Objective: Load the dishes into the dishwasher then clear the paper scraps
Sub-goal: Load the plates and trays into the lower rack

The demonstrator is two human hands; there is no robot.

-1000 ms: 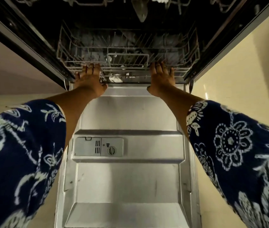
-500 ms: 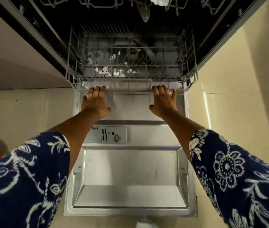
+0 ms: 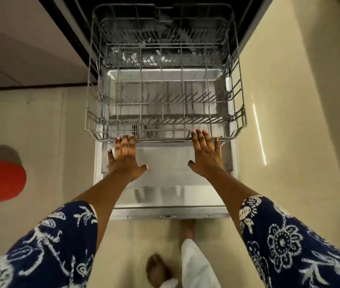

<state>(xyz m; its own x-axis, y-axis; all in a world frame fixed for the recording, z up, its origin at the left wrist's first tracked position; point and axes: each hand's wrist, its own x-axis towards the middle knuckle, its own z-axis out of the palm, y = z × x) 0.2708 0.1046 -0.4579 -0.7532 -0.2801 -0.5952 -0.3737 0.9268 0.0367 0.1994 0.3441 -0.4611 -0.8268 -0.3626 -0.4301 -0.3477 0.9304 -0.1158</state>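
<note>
Left hand point(image 3: 124, 157) and right hand point(image 3: 206, 156), fingers straight and gripping nothing, touch the grey wire dish rack point(image 3: 90, 113) at its six o'clock rail, above the steel dishwasher door point(image 3: 165, 183); white paper scraps point(image 3: 144, 58) lie towards twelve o'clock.

The left sleeve point(image 3: 40, 246) and right sleeve point(image 3: 289, 242) are loose, dark navy, printed with white flowers and leaves — both end well back from the grip. The right hand point(image 3: 206, 159) wears coral nail polish; one trouser leg point(image 3: 194, 265) is white.
</note>
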